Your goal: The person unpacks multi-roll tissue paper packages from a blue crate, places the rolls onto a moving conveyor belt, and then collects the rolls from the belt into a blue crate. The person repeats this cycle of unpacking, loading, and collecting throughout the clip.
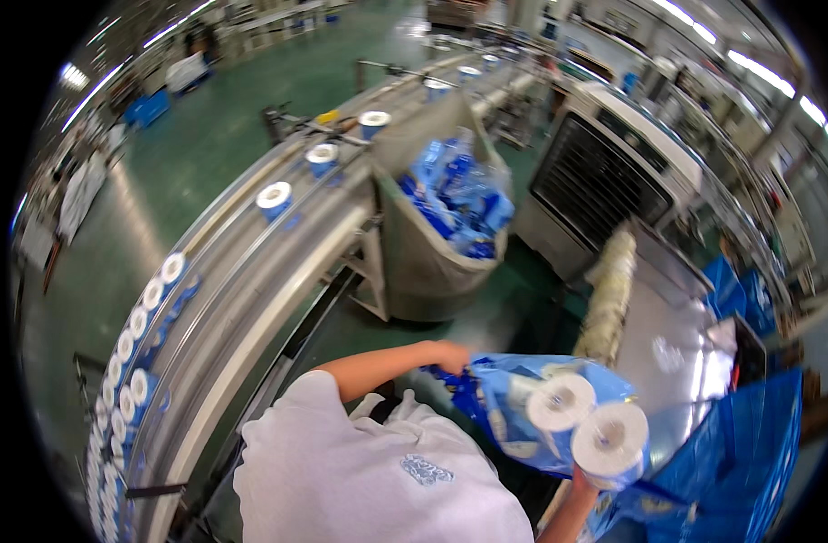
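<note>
My left hand (450, 357) is closed on the gathered edge of a blue printed plastic bag (504, 371). Inside or behind the bag's film, pale shapes show that I cannot make out. At the bag's right side are two white paper rolls in blue wrapping, a farther paper roll (561, 403) and a nearer paper roll (610, 438), ends facing up. My right hand (586, 487) grips the nearer roll from below; its fingertips are partly hidden by the roll. The two rolls touch or nearly touch.
A curved conveyor (242, 299) carrying several wrapped rolls runs along the left. Beside it stands a beige bin (423, 281) filled with blue plastic film. At the right are a metal table (658, 362), a large blue bag (740, 462) and a grey air cooler (604, 172).
</note>
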Tool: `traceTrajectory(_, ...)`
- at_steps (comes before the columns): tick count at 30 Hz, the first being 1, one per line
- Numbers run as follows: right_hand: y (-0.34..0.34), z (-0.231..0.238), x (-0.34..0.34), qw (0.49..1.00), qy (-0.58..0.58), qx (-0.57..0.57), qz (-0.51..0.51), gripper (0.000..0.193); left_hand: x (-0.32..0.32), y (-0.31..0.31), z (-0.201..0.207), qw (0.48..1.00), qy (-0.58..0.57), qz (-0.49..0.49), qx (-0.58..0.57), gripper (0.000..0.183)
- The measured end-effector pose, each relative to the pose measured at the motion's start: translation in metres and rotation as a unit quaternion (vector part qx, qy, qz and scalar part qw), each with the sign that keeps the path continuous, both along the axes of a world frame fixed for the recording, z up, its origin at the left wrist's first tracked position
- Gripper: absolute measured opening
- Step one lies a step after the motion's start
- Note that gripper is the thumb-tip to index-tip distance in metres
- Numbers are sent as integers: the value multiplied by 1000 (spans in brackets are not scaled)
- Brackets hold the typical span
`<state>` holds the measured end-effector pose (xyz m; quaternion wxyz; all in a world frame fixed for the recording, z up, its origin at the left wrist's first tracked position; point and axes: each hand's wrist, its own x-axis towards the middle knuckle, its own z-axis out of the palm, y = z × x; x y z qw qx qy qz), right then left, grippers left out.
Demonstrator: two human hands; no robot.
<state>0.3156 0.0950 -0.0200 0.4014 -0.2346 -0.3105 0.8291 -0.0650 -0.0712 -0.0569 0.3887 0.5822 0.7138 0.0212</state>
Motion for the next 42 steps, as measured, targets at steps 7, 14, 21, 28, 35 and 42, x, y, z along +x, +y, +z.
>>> traceTrajectory(7,-127,74,-425,848,-22,374,374,25,-56,-223,-56,958,-33,274,83,27)
traceTrajectory(14,-306,122,-687,699,3,632,334,35,-43,-335,-72,763,-330,500,243,39)
traceTrajectory(21,-357,126,-840,546,-185,771,270,47,-7,-369,-67,551,-232,720,351,20)
traceTrajectory(28,-385,53,-866,276,-267,866,319,69,-20,-385,-37,472,-325,644,506,28)
traceTrajectory(35,-399,46,-744,421,57,759,493,74,-102,-373,51,581,-311,619,428,34)
traceTrajectory(42,-275,6,-548,510,110,334,785,80,-168,-298,70,300,-491,590,566,23)
